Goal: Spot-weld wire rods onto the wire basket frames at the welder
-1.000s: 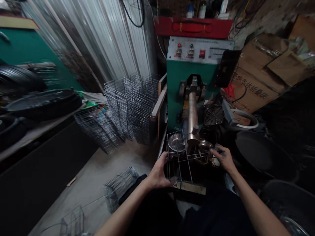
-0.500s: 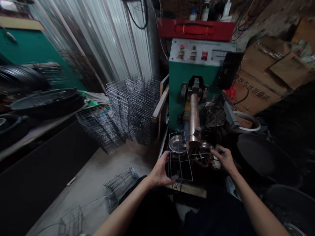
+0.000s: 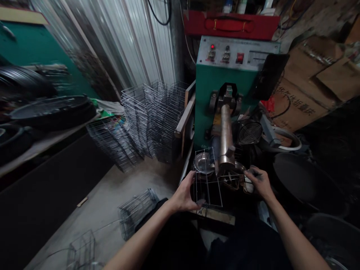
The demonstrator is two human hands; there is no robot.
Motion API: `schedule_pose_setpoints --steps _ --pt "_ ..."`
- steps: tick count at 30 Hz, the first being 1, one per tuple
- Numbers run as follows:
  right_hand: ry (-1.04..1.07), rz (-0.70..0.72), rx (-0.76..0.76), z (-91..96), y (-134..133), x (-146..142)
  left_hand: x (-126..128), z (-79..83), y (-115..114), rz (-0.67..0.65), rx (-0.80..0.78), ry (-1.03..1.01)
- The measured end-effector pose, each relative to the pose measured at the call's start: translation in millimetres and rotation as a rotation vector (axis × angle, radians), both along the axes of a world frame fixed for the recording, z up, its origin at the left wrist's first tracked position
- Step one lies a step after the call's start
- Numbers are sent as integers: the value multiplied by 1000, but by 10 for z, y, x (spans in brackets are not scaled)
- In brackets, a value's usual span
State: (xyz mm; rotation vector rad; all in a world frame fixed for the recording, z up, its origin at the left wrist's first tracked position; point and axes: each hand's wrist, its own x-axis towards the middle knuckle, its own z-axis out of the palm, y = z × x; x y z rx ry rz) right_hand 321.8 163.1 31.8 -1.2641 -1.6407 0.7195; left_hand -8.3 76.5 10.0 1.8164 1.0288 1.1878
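The left hand (image 3: 182, 195) grips the left edge of the wire basket (image 3: 207, 186), fingers curled around it. Shadow hides whether the right hand (image 3: 260, 183), at the basket's right end, pinches anything.

Bare left forearm (image 3: 137, 240) and right forearm (image 3: 298, 236), dark grime across the fingers (image 3: 253, 173) of the right hand (image 3: 261, 183), black clothing (image 3: 177, 240) below both arms

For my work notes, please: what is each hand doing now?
Left hand: closed, holding the wire basket.
Right hand: partly closed at its far end; cannot tell if holding.
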Motion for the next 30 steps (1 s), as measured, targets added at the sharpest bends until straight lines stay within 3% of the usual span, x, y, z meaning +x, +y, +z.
schedule_pose_setpoints --steps 14,21,23,25,26,30 --pt "11 -15 -8 -89 -16 57 -49 -22 31 26 40 90" --pt "-86 -67 12 -73 -28 168 -47 46 -5 -25 -45 26" --pt "-184 -153 45 -68 -217 454 -47 59 -16 -12 -73 39" --pt "-291 -268 27 -166 -592 926 -55 64 -20 -7 -88 69" --pt "-335 -337 -8 -268 -847 1209 -61 63 -17 -8 -89 83" --pt "-655 -659 -398 -890 -2101 2183 -89 31 -3 -4 -79 135"
